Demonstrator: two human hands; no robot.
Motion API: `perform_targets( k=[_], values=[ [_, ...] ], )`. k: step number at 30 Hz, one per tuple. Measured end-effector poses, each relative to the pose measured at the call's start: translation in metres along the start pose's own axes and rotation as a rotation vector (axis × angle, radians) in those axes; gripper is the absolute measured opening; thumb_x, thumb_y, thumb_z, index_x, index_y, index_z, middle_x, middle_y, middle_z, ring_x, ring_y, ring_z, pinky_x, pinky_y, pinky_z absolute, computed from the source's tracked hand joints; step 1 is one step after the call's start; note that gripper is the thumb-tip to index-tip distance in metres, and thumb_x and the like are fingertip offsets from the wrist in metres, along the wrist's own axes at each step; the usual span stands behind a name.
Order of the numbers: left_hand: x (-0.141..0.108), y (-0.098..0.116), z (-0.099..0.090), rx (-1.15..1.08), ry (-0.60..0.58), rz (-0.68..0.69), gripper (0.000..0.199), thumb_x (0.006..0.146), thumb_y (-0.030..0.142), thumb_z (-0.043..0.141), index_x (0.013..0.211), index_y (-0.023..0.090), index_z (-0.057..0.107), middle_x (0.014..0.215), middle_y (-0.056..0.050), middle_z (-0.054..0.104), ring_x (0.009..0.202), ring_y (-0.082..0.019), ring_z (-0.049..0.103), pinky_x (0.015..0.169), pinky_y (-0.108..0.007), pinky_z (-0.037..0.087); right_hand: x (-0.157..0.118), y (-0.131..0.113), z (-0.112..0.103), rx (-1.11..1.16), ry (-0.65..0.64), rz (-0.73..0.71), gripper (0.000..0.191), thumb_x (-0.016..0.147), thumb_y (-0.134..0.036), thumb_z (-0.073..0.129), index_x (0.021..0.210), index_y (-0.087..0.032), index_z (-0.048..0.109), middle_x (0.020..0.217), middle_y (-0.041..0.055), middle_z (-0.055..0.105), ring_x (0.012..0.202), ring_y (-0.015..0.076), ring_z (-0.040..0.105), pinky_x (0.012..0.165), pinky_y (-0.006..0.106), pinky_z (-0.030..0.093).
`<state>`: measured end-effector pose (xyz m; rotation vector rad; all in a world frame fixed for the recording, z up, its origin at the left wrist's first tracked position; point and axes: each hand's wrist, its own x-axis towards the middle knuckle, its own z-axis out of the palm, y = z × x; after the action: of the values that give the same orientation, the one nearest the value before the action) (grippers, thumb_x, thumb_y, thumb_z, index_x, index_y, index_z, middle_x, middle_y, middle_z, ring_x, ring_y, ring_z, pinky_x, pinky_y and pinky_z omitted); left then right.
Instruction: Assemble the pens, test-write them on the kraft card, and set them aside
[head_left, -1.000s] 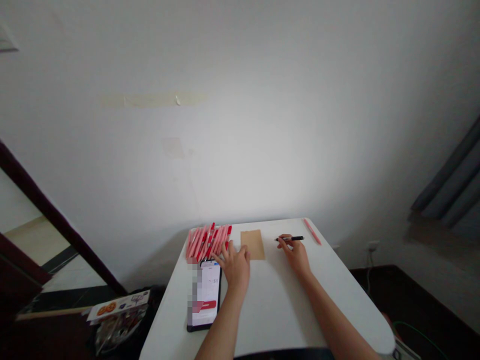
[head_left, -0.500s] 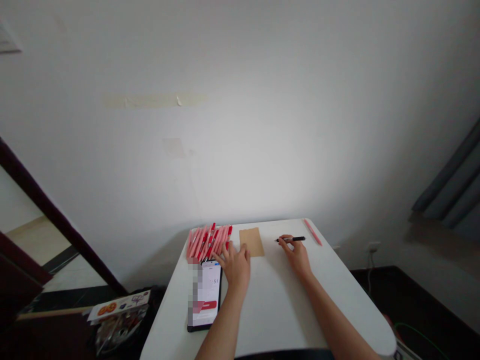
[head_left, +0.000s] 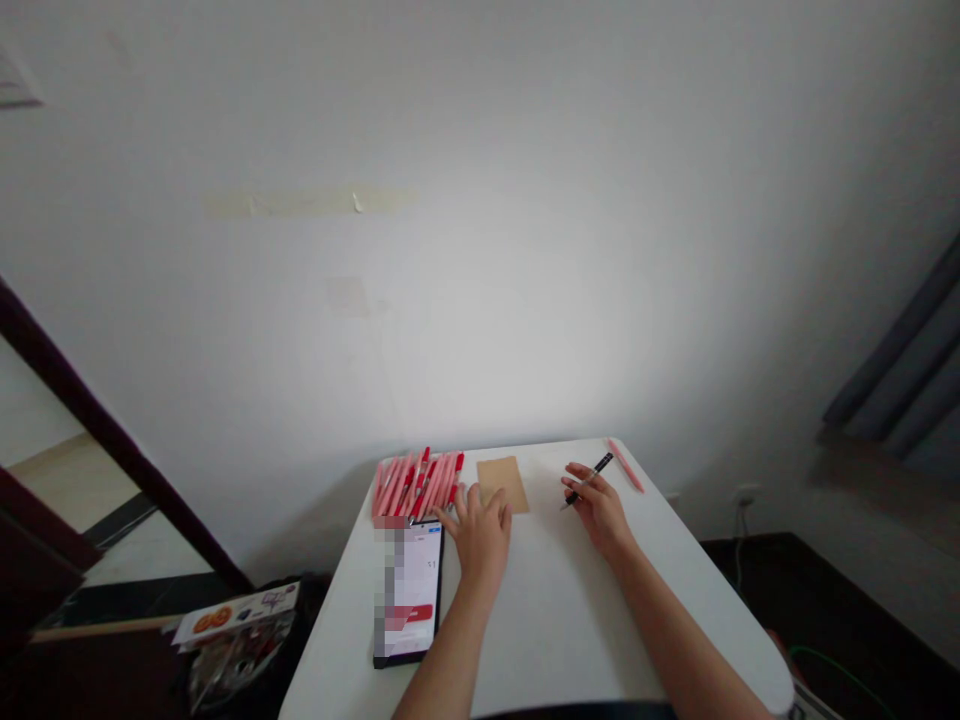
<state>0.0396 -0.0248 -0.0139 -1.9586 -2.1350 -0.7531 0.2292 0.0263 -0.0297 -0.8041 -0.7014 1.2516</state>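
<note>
Pale wall (head_left: 525, 250) fills most of my head view, a strip of yellowish tape residue (head_left: 300, 203) crossing it at upper left. Below it I have the white table (head_left: 540, 620), rounded at its corners, its far edge close to the wall. Grey curtain (head_left: 900, 370) hangs at far right. Low at left, beside the table, I note a dark bag (head_left: 311, 620) with a printed white box (head_left: 236, 612) lying across the top.

On the table, left side: a phone (head_left: 420, 590), screen up, red button lit, part of it pixelated. Just beyond its top edge lies a cluster of pink and red pens (head_left: 412, 485), packed side by side.

Left hand (head_left: 480, 530): palm down, fingers spread, gripping nothing, fingertips at the near part of the paper; I cannot tell how firmly they press. Right hand (head_left: 600, 510): fingers closed on the black pen, well right of the paper.

Brown paper (head_left: 501, 474) lies flat between cluster and right hand. Black pen (head_left: 601, 465) slants, its tip toward the table; contact I cannot tell. Lone pink pen (head_left: 626, 467) rests near the far right corner.
</note>
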Motion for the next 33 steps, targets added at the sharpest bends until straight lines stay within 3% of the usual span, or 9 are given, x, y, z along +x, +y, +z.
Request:
perform_targets(
  k=[3, 7, 12, 16, 22, 33],
  values=[
    [-0.001, 0.001, 0.001, -0.020, -0.023, 0.014, 0.031, 0.086, 0.040, 0.052, 0.114, 0.038, 0.064, 0.133, -0.006, 0.053, 0.133, -0.032, 0.032, 0.108, -0.070, 0.010, -0.003, -0.005, 0.003, 0.140, -0.075, 0.084, 0.044, 0.054, -0.017, 0.079, 0.095, -0.021, 0.064, 0.090, 0.0030, 0.069, 0.064, 0.0122, 0.057, 0.052, 0.025, 0.045],
    [-0.001, 0.000, 0.002, -0.032, -0.027, 0.031, 0.031, 0.085, 0.041, 0.052, 0.113, 0.038, 0.065, 0.133, -0.006, 0.053, 0.134, -0.031, 0.032, 0.108, -0.071, 0.008, -0.008, -0.015, 0.004, 0.257, -0.217, 0.273, 0.027, 0.073, -0.045, 0.066, 0.084, -0.021, 0.062, 0.083, 0.0057, 0.066, 0.066, 0.0157, 0.057, 0.056, 0.030, 0.046],
    [0.000, 0.000, 0.002, -0.031, -0.045, 0.033, 0.029, 0.084, 0.042, 0.053, 0.110, 0.039, 0.066, 0.131, -0.005, 0.055, 0.133, -0.031, 0.032, 0.108, -0.071, 0.009, -0.012, -0.021, 0.002, 0.204, -0.263, 0.210, 0.056, 0.077, -0.076, 0.039, 0.057, -0.024, 0.044, 0.067, 0.0031, 0.053, 0.061, 0.0168, 0.050, 0.058, 0.034, 0.045],
    [-0.001, 0.000, 0.001, -0.042, -0.067, 0.030, 0.029, 0.084, 0.042, 0.054, 0.110, 0.037, 0.066, 0.132, -0.006, 0.055, 0.134, -0.032, 0.031, 0.108, -0.070, 0.007, -0.013, -0.023, 0.002, 0.204, -0.250, 0.188, 0.059, 0.076, -0.077, 0.038, 0.052, -0.024, 0.033, 0.060, 0.0013, 0.045, 0.058, 0.0167, 0.044, 0.057, 0.034, 0.042],
    [-0.001, -0.001, 0.004, -0.039, -0.044, 0.044, 0.028, 0.084, 0.043, 0.053, 0.108, 0.038, 0.067, 0.129, -0.005, 0.056, 0.133, -0.031, 0.032, 0.109, -0.070, 0.005, -0.014, -0.025, 0.003, 0.239, -0.268, 0.169, 0.055, 0.078, -0.072, 0.037, 0.051, -0.024, 0.031, 0.057, -0.0012, 0.037, 0.056, 0.0153, 0.039, 0.057, 0.033, 0.041],
    [-0.001, -0.001, 0.002, -0.045, -0.078, 0.038, 0.030, 0.084, 0.042, 0.053, 0.110, 0.038, 0.066, 0.130, -0.005, 0.055, 0.133, -0.031, 0.031, 0.108, -0.071, 0.003, -0.015, -0.024, 0.007, 0.184, -0.275, 0.180, 0.061, 0.076, -0.080, 0.037, 0.053, -0.024, 0.033, 0.057, -0.0011, 0.040, 0.055, 0.0150, 0.040, 0.057, 0.033, 0.041]
  ],
)
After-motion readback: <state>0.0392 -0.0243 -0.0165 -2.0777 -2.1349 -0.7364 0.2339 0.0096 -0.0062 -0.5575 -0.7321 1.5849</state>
